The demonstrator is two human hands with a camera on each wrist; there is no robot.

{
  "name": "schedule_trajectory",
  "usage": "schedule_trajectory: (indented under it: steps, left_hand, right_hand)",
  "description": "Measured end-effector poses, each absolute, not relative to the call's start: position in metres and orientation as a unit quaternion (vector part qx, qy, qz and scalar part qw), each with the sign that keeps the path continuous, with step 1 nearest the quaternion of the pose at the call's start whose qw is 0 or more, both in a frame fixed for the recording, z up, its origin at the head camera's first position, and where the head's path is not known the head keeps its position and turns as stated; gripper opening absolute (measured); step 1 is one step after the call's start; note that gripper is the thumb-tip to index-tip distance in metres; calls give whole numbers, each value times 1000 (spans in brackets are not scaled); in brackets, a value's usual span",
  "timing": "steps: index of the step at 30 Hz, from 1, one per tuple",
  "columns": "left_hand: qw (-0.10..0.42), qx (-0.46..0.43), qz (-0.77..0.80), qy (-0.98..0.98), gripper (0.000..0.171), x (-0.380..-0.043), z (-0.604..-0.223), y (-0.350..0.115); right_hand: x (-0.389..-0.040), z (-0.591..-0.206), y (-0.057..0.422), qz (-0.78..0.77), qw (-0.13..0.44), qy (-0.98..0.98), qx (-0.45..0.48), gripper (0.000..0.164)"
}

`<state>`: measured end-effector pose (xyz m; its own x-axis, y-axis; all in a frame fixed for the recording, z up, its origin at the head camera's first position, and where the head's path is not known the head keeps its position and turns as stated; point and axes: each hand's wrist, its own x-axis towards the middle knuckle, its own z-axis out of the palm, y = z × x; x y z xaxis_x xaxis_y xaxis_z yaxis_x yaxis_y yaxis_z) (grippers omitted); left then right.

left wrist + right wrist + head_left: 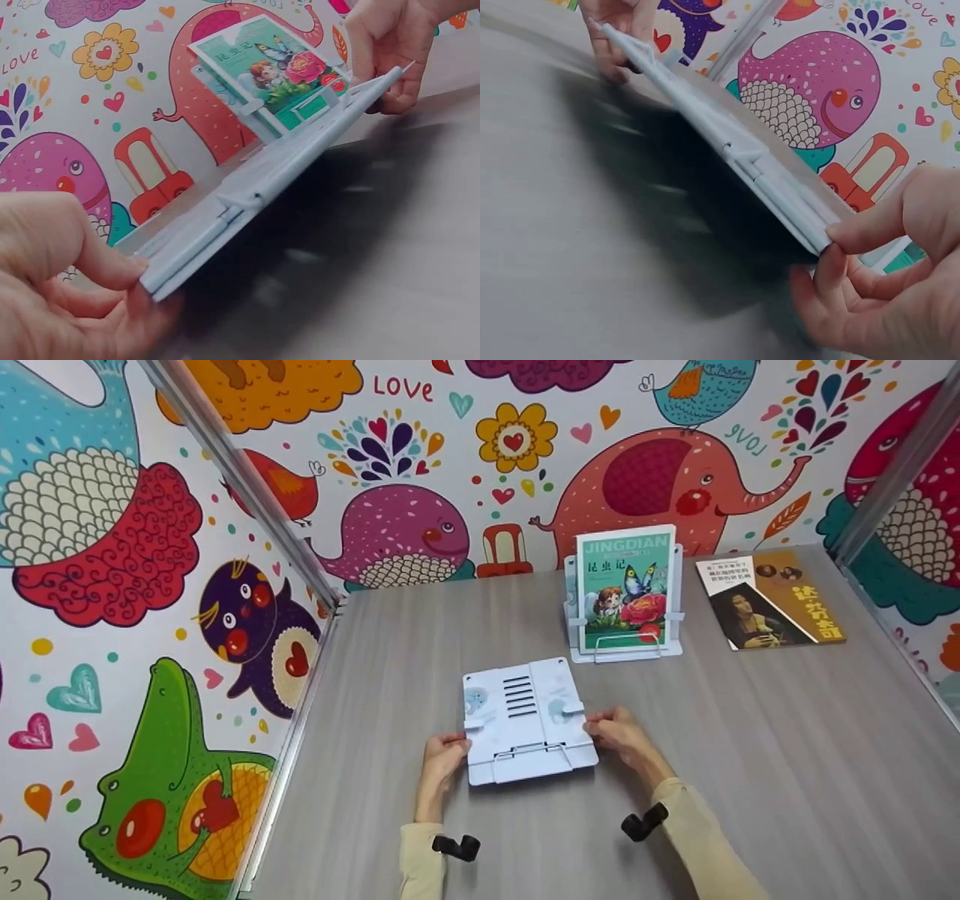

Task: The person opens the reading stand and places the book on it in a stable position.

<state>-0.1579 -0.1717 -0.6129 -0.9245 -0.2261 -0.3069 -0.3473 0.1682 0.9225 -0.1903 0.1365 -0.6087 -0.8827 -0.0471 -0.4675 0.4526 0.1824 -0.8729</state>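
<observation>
Pinching a white bookstand (529, 727) between both hands (441, 763) (625, 736), underside hidden in head view

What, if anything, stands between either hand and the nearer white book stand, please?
Nothing visible does: the left hand and right hand pinch opposite edges of the nearer book stand directly. The green JINGDIAN book is beyond it.

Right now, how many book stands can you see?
2. The flat stand is between the left hand and right hand, which pinch its edges; the propped-up stand is farther back, holding the green book.
</observation>
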Motion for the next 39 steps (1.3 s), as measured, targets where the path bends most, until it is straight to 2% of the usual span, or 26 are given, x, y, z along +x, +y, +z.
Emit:
schedule_trajectory:
  steps: [11, 19, 24, 29, 39]
  left_hand:
    - [49, -160, 617, 769, 28, -154, -616, -159]
    - [34, -151, 630, 761, 28, -149, -611, -149]
    - [23, -137, 648, 749, 21, -145, -608, -139]
    - [42, -121, 655, 744, 19, -143, -615, -123]
    - [86, -94, 650, 749, 26, -137, -630, -95]
  right_hand:
    - [-173, -611, 152, -632, 166, 748, 117, 22]
    - [-165, -615, 169, -652, 160, 732, 116, 24]
    - [-159, -611, 183, -643, 168, 737, 121, 26]
    - [-147, -611, 203, -638, 161, 742, 130, 27]
    - [-120, -612, 234, -626, 140, 755, 136, 25]
